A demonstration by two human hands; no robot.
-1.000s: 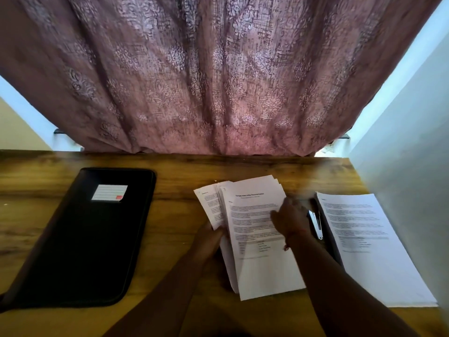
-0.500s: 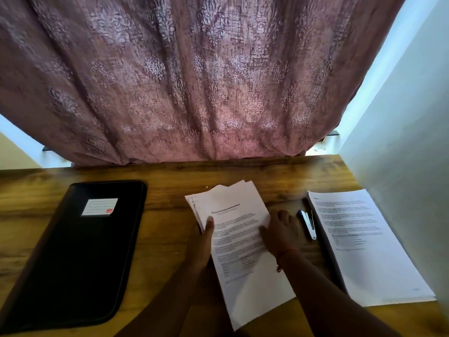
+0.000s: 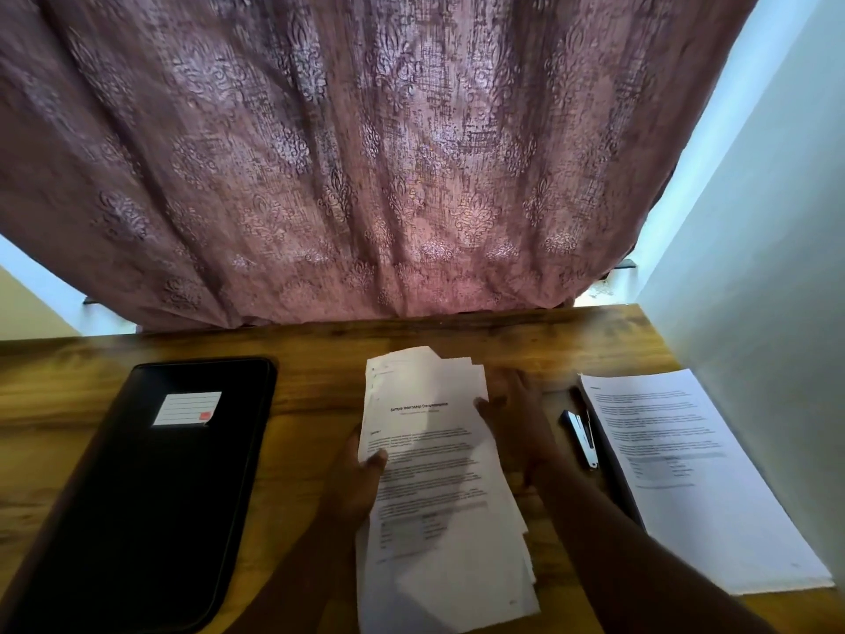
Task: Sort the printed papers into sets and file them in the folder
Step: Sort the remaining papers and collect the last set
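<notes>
On the table (image 3: 320, 372), the folder (image 3: 151, 491) is placed at the left, a sheaf of papers (image 3: 439, 487) in the middle, a stapler (image 3: 581, 439) to its right, and another stack (image 3: 686, 473) at the far right.
</notes>
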